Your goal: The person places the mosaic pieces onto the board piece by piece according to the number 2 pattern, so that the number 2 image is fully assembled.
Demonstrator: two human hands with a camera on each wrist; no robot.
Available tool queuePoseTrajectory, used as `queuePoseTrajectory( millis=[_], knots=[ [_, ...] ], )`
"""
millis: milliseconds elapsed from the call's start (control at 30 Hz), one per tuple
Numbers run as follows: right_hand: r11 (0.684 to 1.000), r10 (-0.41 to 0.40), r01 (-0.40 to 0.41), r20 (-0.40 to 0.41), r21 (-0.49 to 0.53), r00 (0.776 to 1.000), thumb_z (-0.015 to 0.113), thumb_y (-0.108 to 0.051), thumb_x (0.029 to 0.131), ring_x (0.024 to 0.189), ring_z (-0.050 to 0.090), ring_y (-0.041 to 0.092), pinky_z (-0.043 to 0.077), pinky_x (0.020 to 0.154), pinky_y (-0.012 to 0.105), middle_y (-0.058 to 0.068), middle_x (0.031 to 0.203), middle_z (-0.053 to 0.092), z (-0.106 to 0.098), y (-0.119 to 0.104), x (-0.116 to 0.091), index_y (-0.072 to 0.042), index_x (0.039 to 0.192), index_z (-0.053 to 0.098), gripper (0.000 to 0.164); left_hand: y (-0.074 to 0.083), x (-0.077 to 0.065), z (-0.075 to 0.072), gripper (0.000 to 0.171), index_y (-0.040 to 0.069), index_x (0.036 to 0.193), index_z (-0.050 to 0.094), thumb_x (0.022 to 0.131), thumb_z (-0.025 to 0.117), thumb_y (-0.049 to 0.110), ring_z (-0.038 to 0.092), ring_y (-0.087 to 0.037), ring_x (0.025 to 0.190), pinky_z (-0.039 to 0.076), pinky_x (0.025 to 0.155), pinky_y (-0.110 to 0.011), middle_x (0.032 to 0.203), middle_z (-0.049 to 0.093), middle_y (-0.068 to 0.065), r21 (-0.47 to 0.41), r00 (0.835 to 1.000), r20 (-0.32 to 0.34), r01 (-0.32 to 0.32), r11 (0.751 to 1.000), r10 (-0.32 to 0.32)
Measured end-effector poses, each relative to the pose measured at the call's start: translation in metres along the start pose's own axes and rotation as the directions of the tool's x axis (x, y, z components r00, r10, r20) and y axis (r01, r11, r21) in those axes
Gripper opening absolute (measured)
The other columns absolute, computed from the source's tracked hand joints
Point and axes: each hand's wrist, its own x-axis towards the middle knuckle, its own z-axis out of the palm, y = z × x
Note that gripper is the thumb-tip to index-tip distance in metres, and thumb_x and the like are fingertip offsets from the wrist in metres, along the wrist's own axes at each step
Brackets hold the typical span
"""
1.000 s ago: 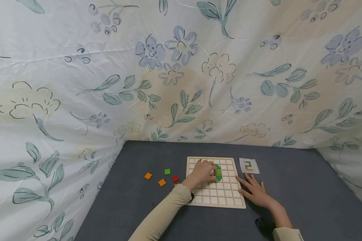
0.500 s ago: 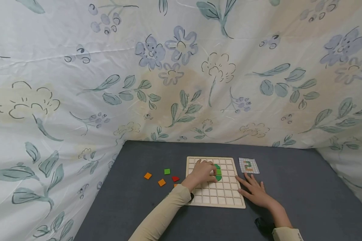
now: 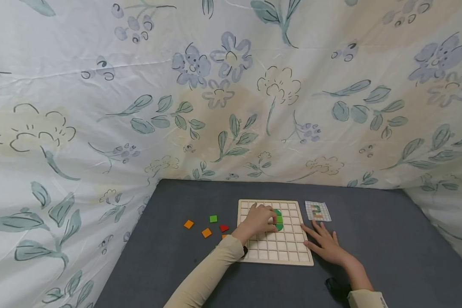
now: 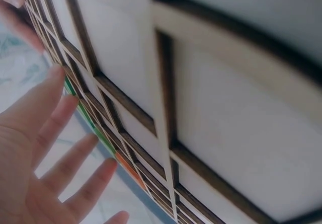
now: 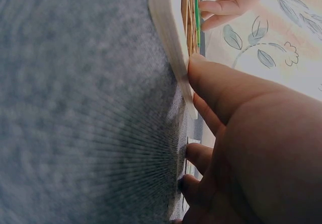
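Observation:
A wooden grid board (image 3: 278, 245) lies on the dark table. My left hand (image 3: 259, 220) reaches over it from the left, its fingertips touching down around the green tiles (image 3: 279, 220) set in the cells. In the left wrist view, thumb and fingers are loosely extended and spread along the green pieces, and an orange tile (image 4: 128, 166) sits in the same row; the head view hides that tile behind the hand. My right hand (image 3: 326, 245) rests flat with spread fingers, its thumb and index finger touching the board's right edge.
Left of the board lie loose tiles: a green square (image 3: 213, 219), a red piece (image 3: 224, 228) and several orange squares (image 3: 206, 233). A printed pattern card (image 3: 318, 211) lies beyond the right fingertips. Floral cloth (image 3: 231, 128) hangs behind the table (image 3: 165, 265).

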Motion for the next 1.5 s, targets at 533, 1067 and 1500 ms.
queuePoseTrajectory(
  millis=[533, 1067, 1500],
  knots=[
    [1.000, -0.008, 0.008, 0.003, 0.004, 1.000, 0.056, -0.033, 0.092, 0.131, 0.008, 0.059, -0.002, 0.092, 0.079, 0.032, 0.147, 0.018, -0.001, -0.002, 0.001, -0.007, 0.140, 0.041, 0.056, -0.002, 0.000, 0.001, 0.014, 0.033, 0.085, 0.069, 0.079, 0.069, 0.046, 0.056, -0.016, 0.104, 0.032, 0.105, -0.055, 0.117, 0.060, 0.009, 0.023, 0.999, 0.019, 0.027, 0.999, -0.027],
    [1.000, -0.004, 0.004, 0.003, 0.003, 1.000, 0.056, -0.034, 0.092, 0.131, 0.008, 0.058, -0.002, 0.092, 0.079, 0.032, 0.147, 0.018, -0.001, -0.001, -0.001, -0.007, 0.140, 0.041, 0.057, -0.012, -0.015, -0.008, 0.018, 0.030, 0.094, 0.071, 0.080, 0.070, 0.042, 0.054, -0.018, 0.111, 0.028, 0.107, -0.057, 0.120, 0.060, 0.009, -0.034, 0.998, 0.001, 0.063, 0.997, -0.063],
    [1.000, -0.013, 0.013, 0.000, 0.009, 1.000, 0.055, -0.033, 0.092, 0.131, 0.007, 0.058, -0.002, 0.092, 0.079, 0.032, 0.147, 0.017, -0.001, -0.001, -0.001, -0.008, 0.140, 0.041, 0.056, -0.029, -0.031, -0.015, 0.018, 0.028, 0.093, 0.071, 0.080, 0.070, 0.041, 0.055, -0.019, 0.110, 0.028, 0.106, -0.059, 0.120, 0.060, 0.007, -0.094, 0.994, -0.055, 0.086, 0.992, -0.092]
  ],
)
